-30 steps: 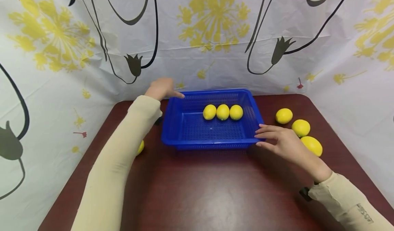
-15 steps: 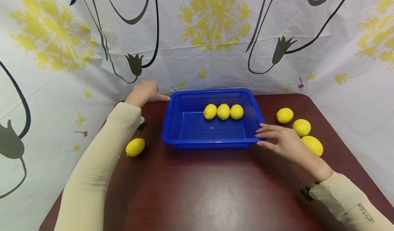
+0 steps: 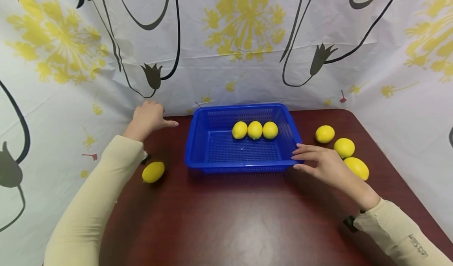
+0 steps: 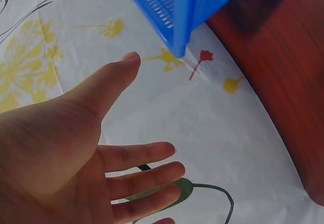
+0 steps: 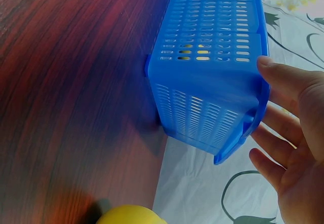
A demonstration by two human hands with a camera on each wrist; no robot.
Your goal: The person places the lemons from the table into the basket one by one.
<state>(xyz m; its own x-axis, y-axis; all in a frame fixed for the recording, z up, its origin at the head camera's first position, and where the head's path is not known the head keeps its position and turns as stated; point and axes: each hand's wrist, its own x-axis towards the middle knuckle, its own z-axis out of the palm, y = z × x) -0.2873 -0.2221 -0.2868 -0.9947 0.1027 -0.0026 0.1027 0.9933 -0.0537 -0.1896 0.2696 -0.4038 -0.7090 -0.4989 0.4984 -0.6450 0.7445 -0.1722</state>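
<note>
A blue plastic basket point(image 3: 244, 164) stands on the dark red table, with three lemons point(image 3: 255, 130) in a row inside it. To its left my left hand point(image 3: 146, 118) hangs in the air with fingers and thumb spread; the left wrist view shows its palm point(image 4: 61, 148) bare, apart from the basket's corner point(image 4: 179, 26). My right hand point(image 3: 327, 163) rests its fingertips on the basket's right front corner. In the right wrist view the thumb and fingers of that hand point(image 5: 298, 127) touch the basket's rim point(image 5: 263, 82) with a loose bend.
One lemon point(image 3: 153, 172) lies on the table point(image 3: 240, 215) left of the basket, near my left sleeve. Three more lemons point(image 3: 344, 148) lie in a slanting line at the right, beside my right hand. A patterned white cloth point(image 3: 219, 69) hangs behind and at both sides.
My left hand has moved left and a little nearer, away from the basket's left rim. The lemon at the left, mostly hidden by the sleeve before, now shows whole. My right hand has stayed put.
</note>
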